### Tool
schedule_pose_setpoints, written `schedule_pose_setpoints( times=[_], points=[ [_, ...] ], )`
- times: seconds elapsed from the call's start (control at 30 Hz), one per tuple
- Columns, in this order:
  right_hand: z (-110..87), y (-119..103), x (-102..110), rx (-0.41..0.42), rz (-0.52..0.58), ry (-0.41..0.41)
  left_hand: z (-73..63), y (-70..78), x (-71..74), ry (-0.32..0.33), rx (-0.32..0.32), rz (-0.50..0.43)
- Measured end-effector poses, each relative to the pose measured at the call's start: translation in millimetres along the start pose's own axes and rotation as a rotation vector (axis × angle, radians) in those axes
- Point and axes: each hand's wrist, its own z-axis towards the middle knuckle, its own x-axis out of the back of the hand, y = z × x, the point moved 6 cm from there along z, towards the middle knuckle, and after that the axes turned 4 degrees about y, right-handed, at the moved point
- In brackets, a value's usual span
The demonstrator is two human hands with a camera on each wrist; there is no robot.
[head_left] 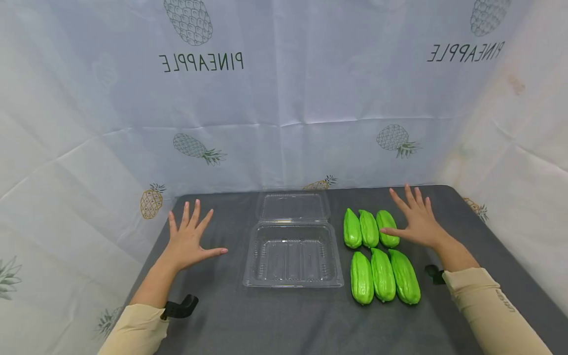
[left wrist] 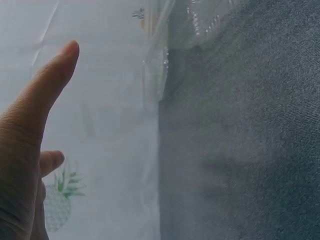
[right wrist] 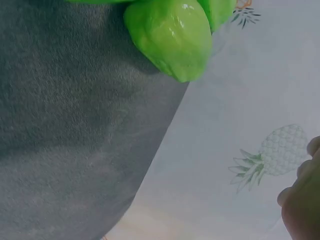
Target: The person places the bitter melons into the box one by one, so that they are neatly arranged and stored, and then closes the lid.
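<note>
My left hand (head_left: 185, 244) is spread over the left side of the table, fingers straight and thumb out, holding nothing. To its right lies a clear plastic clamshell box (head_left: 293, 282), its lid (head_left: 294, 207) folded back toward the curtain. Green ridged gourd-like vegetables lie right of the box, three in a back row (head_left: 369, 229) and three in a front row (head_left: 383, 274). Over the back row's right end my right hand (head_left: 419, 224) is spread too, its thumb overlapping the rightmost vegetable; contact is unclear. The right wrist view shows one vegetable (right wrist: 172, 37) close up.
A dark grey cloth covers the table (head_left: 266, 325). Behind it hangs a pale curtain (head_left: 310, 98) with pineapple prints, and similar cloth lines both sides. Black straps with small devices (head_left: 181, 306) sit at the wrists.
</note>
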Motion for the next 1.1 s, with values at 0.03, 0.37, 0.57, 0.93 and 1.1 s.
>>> schedule_pose_setpoints(
  times=[0.03, 0.37, 0.57, 0.93, 1.1],
  points=[
    [-1.2, -0.7, -0.6, 0.002, 0.004, 0.004, 0.1, 0.3, -0.9, 0.001, -0.001, -0.003],
    [-14.1, -17.6, -2.7, 0.008, 0.106, 0.056, 1.3, 6.2, -13.1, -0.023, 0.033, -0.062],
    [-27.2, -35.7, -10.7, -0.036, 0.254, 0.057, 0.8, 17.9, -28.4, 0.002, 0.086, -0.198],
    [-57.3, -73.0, -39.8, -0.142, 0.436, -0.011, -3.1, 43.6, -66.0, -0.037, 0.251, -0.616],
    [-63.2, -83.6, -52.2, -0.145, 0.493, 0.028, -6.4, 50.1, -77.8, -0.027, 0.305, -0.718]
  ],
)
